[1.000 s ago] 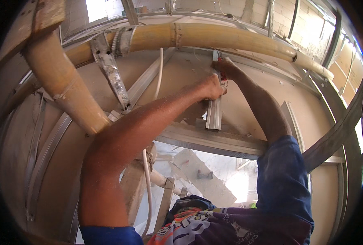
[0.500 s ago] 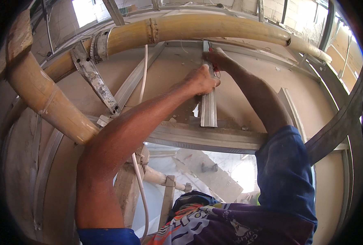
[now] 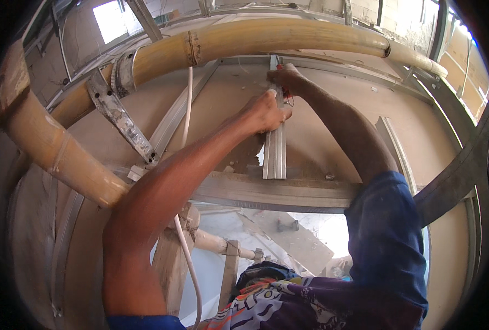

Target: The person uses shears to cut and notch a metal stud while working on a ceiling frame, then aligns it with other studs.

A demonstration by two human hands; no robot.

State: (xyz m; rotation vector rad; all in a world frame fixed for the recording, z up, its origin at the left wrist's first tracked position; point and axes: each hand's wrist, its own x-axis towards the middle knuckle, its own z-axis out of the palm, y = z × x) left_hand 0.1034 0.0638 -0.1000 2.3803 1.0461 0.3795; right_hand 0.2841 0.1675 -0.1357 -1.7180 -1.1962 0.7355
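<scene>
A grey metal stud channel (image 3: 276,157) runs away from me over the brown board, its near end at the ledge. My left hand (image 3: 267,111) is closed round its middle, thumb stretched up along the metal. Just beyond it, my right hand (image 3: 289,78) is closed on a small tool with red parts (image 3: 289,100). The fingers hide most of that tool, so its kind cannot be made out. The right hand is up against the channel near its far end.
A thick bamboo pole (image 3: 288,36) crosses beyond my hands, and another bamboo pole (image 3: 63,148) slants at left. A perforated metal strip (image 3: 121,115) hangs off the far pole. Below the metal-edged ledge (image 3: 305,193) an opening shows a lower floor. A pale cable (image 3: 188,104) hangs at left.
The view has shifted slightly, so the channel's near end appears lower and further left. Both hands keep their grip in nearly the same places.
</scene>
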